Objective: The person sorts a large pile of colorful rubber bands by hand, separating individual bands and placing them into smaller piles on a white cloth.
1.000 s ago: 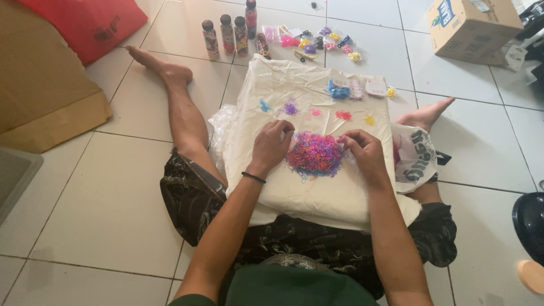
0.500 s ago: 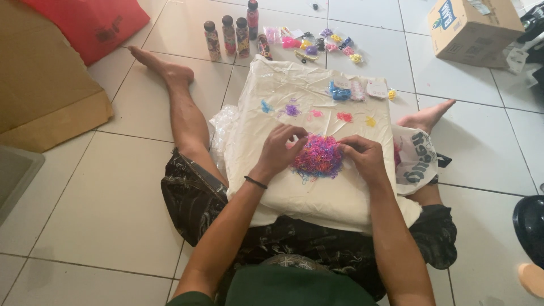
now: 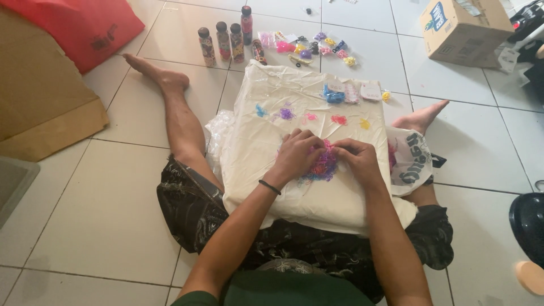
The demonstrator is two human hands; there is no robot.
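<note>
Head view, looking down at a person seated on a tiled floor [image 3: 102, 192] with a cream bag [image 3: 255, 141] across the lap. A pile of small purple and pink bands [image 3: 324, 166] lies on the bag, directly between the two hands and partly under their fingertips. Left hand [image 3: 298, 153] and right hand [image 3: 354, 158] are equally near, knuckles up, fingers curled into the pile. Whether either grip pinches a band cannot be told. Small colour-sorted clusters [image 3: 339, 119] lie beyond the hands.
</note>
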